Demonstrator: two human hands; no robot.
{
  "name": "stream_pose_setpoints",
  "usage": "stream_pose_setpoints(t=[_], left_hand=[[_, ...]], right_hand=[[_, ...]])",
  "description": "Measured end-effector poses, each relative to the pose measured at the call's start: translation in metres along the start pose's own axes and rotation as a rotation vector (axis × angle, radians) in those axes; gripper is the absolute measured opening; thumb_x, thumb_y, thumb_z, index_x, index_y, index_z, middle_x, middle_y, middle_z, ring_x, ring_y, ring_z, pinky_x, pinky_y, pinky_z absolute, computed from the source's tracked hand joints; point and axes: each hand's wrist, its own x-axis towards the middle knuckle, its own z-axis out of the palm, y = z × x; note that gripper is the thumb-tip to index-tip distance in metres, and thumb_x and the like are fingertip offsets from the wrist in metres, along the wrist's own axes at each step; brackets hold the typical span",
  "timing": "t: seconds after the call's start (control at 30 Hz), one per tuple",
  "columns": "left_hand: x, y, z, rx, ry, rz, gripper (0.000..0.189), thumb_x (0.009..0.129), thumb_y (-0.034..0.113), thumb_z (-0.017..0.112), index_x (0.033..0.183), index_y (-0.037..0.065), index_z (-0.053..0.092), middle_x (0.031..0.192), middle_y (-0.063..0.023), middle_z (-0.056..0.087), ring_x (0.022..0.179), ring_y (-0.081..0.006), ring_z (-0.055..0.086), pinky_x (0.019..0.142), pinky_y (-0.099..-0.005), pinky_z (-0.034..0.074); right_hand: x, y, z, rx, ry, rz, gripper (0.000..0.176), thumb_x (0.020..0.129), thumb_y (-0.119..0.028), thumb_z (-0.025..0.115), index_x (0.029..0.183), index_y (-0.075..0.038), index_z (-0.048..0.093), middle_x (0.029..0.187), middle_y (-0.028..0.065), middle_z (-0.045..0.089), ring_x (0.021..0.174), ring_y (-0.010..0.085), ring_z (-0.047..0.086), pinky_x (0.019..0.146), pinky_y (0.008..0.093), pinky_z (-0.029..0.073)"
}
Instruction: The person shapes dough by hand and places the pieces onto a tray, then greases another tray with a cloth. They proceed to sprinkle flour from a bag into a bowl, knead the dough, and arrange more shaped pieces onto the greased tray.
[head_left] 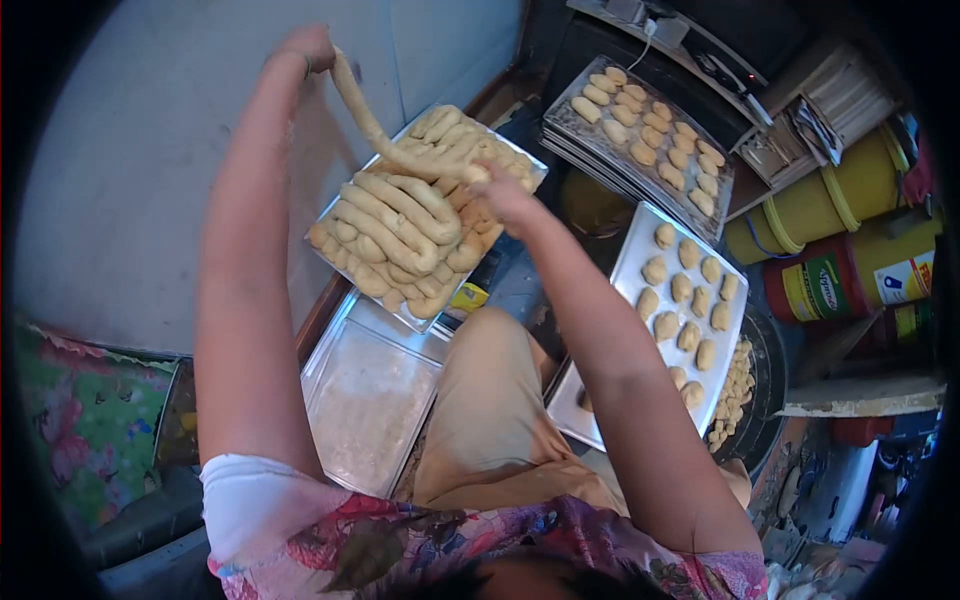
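Fingers of the left hand (308, 48) curl around one end of a long, soft dough rope (362, 118), up high. The right hand (507, 200) pinches the rope near its other end, but that hand is blurry, so I cannot tell how each finger sits. The rope hangs down and then runs over a shiny metal tray (415, 322) piled with fat, smooth, bendy dough strips (390, 225).

A red bucket (812, 285) has a green label (822, 284) with pale writing too blurry to read for sure. Next to it, a yellow bucket (895, 262) has a white and blue label (905, 281) with orange letters, also hard to read.

Small oval dough lumps (688, 252) sit in rows on a silver tray (572, 402). More lie on a darker, stained tray (562, 122). A flat metal tray (365, 410) is near the person's knee (490, 345).
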Motion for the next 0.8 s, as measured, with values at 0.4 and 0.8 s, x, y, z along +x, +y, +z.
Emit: stream_pose_setpoints(t=[0.4,0.8], left_hand=[[-0.021,0.089,0.148,-1.698,-0.513,-0.131,0.04,0.089,0.021,0.057,0.122,0.0,0.05,0.104,-0.0112,0.056,0.093,-0.0208,0.06,0.074,-0.0321,0.053],[-0.009,0.047,0.25,-0.728,-0.223,-0.044,0.04,0.086,0.023,0.06,0.119,0.001,0.056,0.111,-0.0196,0.062,0.1,-0.0293,0.06,0.088,-0.0368,0.045]], right_hand=[[0.042,-0.026,0.028,0.561,-0.068,0.172,0.101,0.076,-0.04,0.074,0.145,-0.003,0.011,0.134,0.0234,0.039,0.125,0.0328,0.04,0.1,0.0434,0.035],[0.094,0.033,0.032,-0.396,0.288,0.0,0.063,0.076,-0.026,0.067,0.13,-0.009,0.042,0.113,0.0216,0.059,0.104,0.0333,0.058,0.091,0.0368,0.045]])
